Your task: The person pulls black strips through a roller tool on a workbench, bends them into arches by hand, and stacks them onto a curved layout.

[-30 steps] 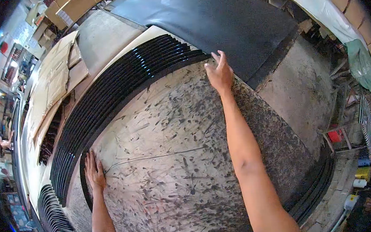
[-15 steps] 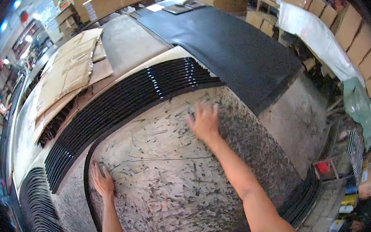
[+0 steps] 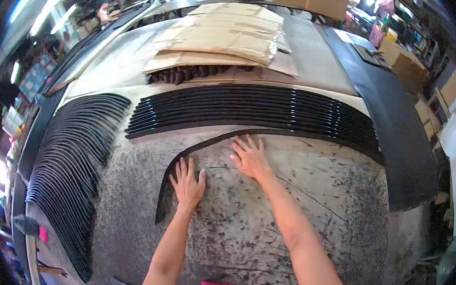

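Rubber-like and black, the thin strip (image 3: 202,143) is judged light, bendy and hard to break; a hold would best be taken near its free left end. It is laid on the stained table (image 3: 234,222), just beyond both hands, narrow and dull, curved toward the near side at the left, its right end lost against the row of strips (image 3: 225,108). Its near edge is met by the left hand (image 3: 188,189) and right hand (image 3: 252,159), fingers spread, 0 things pinched.
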Demonstrator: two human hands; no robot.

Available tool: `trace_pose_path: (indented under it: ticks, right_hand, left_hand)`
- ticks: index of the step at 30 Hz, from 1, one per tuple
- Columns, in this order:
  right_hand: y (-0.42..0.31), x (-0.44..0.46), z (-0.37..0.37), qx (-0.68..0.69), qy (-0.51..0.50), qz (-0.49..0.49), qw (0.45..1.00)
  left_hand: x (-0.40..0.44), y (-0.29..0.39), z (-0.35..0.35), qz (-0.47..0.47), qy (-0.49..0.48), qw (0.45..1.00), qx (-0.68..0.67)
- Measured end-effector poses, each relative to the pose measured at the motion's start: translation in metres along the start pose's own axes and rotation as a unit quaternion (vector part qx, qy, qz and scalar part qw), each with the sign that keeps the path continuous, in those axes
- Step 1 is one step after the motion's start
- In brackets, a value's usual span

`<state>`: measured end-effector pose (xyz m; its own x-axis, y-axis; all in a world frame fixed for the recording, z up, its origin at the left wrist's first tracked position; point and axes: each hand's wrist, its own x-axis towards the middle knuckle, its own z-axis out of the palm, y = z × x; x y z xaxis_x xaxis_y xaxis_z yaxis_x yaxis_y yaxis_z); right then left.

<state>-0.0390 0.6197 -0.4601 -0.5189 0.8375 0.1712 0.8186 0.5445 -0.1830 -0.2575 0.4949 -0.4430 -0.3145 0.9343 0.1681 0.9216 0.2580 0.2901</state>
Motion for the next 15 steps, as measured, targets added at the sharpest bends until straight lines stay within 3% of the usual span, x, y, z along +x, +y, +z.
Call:
trace_pose_path:
  ticks: [10,15]
  right_hand:
    - [-0.018,0.023,0.014,-0.031,0.027,0.073,0.996]
    - [-0.022,0.024,0.004,-0.004,-0.007,0.086,0.996]
  left_hand:
    - [0.091,-0.059,0.007,0.075,-0.044,0.996,0.002]
    - [0.111,-0.097,-0.003,0.077,-0.060,0.995,0.010]
